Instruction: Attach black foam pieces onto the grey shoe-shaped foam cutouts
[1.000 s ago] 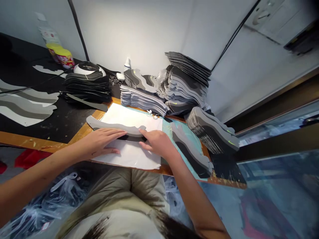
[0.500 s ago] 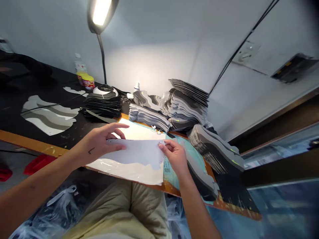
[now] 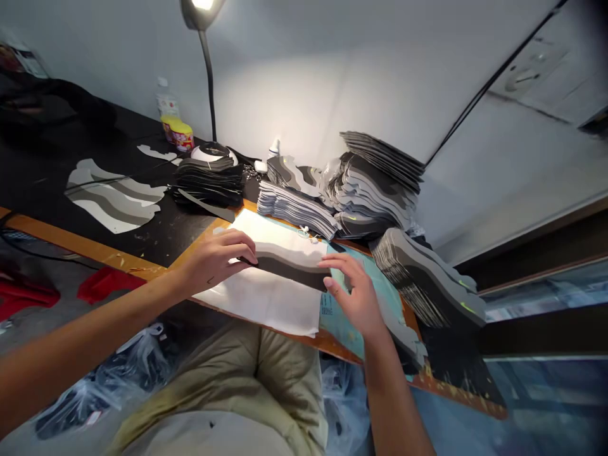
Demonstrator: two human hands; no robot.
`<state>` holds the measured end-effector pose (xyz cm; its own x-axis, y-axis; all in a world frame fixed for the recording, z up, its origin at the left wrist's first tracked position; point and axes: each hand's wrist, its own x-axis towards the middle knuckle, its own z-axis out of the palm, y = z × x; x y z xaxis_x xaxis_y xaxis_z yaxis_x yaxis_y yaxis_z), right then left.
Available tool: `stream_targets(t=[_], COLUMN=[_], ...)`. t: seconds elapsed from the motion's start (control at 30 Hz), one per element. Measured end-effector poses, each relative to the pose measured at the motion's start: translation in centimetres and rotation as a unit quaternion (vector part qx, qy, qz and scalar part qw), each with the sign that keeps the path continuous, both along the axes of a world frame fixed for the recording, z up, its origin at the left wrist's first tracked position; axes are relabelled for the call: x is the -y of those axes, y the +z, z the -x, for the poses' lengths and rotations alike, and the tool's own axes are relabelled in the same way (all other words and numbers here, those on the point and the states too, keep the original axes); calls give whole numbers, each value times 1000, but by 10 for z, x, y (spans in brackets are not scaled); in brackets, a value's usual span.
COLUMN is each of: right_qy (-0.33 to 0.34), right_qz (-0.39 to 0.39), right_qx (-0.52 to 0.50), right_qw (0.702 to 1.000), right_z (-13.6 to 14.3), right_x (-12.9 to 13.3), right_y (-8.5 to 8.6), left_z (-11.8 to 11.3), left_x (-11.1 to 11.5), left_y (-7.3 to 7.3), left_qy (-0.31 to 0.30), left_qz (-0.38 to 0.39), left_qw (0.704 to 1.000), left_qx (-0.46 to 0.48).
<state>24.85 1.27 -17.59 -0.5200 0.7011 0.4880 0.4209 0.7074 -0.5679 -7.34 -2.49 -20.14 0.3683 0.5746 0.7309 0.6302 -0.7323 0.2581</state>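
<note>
A wavy strip in grey and black bands, like a shoe-upper panel (image 3: 289, 265), lies over a white sheet (image 3: 270, 307) on the bench. My left hand (image 3: 221, 256) pinches its left end between thumb and fingers. At the right end, my right hand (image 3: 354, 291) has its fingertips resting on the strip, with the thumb apart from them. Beneath the right side is a teal printed sheet (image 3: 346, 329). Another grey and black panel (image 3: 403, 339) lies on it, partly behind my right hand.
Stacked panels stand at the back (image 3: 297, 209) and a thick pile to the right (image 3: 418, 278). A dark stack (image 3: 209, 183) sits near the lamp base (image 3: 213, 152). Loose pieces (image 3: 114, 196) lie at left beneath a thin cable. The bench's wooden edge (image 3: 118, 263) runs along the front.
The panel was raised with its pale underside showing; now it lies lower with its grey and black face up. My right thumb has parted from its fingers. The view has shifted slightly.
</note>
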Motion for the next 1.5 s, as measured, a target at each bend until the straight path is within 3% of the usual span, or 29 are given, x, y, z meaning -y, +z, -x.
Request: stream_targets(t=[0.1, 0.2, 0.33, 0.53, 0.8, 1.13, 1.5], right_qy=[35, 43, 84, 138, 133, 135, 135], right_qz=[-13, 40, 85, 126, 240, 228, 236], right_qx=[72, 199, 280, 224, 173, 142, 197], right_qw=[997, 978, 952, 957, 946, 954, 942], right_z=[22, 62, 103, 113, 117, 116, 121], right_x=[-3, -12, -26, -33, -32, -32, -33], right_y=[-5, -18, -33, -48, -46, -53, -46], left_z=[6, 14, 16, 6, 6, 7, 4], left_x=[-3, 11, 41, 60, 59, 59, 60], left_y=[-30, -48, -56, -68, -69, -69, -70], left_qy=[-4, 16, 53, 99, 84, 78, 93], left_qz=[18, 50, 22, 25, 34, 32, 39], left_qw=[999, 997, 995, 991, 993, 993, 990], left_qx=[-51, -58, -79, -89, -73, -78, -96])
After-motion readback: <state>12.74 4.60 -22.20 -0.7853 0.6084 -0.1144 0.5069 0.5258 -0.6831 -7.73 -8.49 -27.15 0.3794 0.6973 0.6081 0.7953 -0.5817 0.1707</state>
